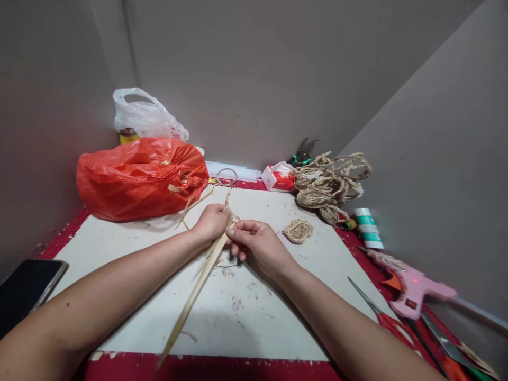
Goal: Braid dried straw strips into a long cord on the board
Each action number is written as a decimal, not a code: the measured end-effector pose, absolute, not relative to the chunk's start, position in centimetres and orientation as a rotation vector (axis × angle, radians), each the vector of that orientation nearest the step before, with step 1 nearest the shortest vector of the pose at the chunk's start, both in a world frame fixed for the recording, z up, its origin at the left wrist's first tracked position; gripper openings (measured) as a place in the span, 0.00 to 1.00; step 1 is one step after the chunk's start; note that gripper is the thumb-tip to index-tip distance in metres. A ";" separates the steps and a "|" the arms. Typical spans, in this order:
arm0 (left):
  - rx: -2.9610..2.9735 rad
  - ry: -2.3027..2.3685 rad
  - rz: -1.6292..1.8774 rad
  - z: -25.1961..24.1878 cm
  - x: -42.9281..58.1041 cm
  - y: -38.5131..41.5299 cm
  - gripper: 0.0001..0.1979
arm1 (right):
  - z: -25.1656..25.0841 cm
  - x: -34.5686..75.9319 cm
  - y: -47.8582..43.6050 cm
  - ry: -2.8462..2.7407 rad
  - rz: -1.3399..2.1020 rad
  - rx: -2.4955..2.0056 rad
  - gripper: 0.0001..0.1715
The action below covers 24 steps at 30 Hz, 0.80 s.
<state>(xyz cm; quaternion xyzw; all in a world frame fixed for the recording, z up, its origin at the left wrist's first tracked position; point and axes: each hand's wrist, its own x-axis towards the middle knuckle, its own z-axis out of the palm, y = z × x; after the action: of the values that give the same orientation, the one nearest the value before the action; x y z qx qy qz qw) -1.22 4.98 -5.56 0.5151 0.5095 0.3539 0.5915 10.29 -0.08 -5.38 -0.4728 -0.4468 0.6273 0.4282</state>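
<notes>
Strip (201, 280): pale, flat, at the middle of the white board (286, 328), its tail slanting toward the near edge. Judged light, bendable, dry and liable to split lengthwise; best pinched flat, close to the twisted cord (227, 199). Right hand (257, 244): thumb and forefinger closed on the strip, other fingers loosely curled. Left hand (212, 222): fingers closed around the cord's lower end. Woven coil (298, 231) lies just beyond the right hand.

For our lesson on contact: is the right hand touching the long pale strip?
Touching: the head view shows the right hand with its thumb on the long pale strip near its upper end.
</notes>
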 end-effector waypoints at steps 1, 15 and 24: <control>1.219 1.190 0.821 -5.6 -1.3 5.0 0.12 | -5.2 10.4 -0.1 -1.104 1.585 -1.172 0.17; 1.404 1.234 0.943 -6.3 -1.1 5.3 0.12 | -5.6 10.6 -0.1 -1.145 1.519 -1.255 0.16; 1.379 1.249 0.963 -6.1 -1.1 5.1 0.11 | -5.6 10.4 -0.3 -1.143 1.466 -1.262 0.14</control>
<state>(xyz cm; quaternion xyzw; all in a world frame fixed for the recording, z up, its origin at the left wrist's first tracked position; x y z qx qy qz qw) -1.13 5.11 -6.14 0.5703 0.5164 0.3983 0.4995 10.40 -0.25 -5.56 -0.5065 -0.4587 0.5884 0.4323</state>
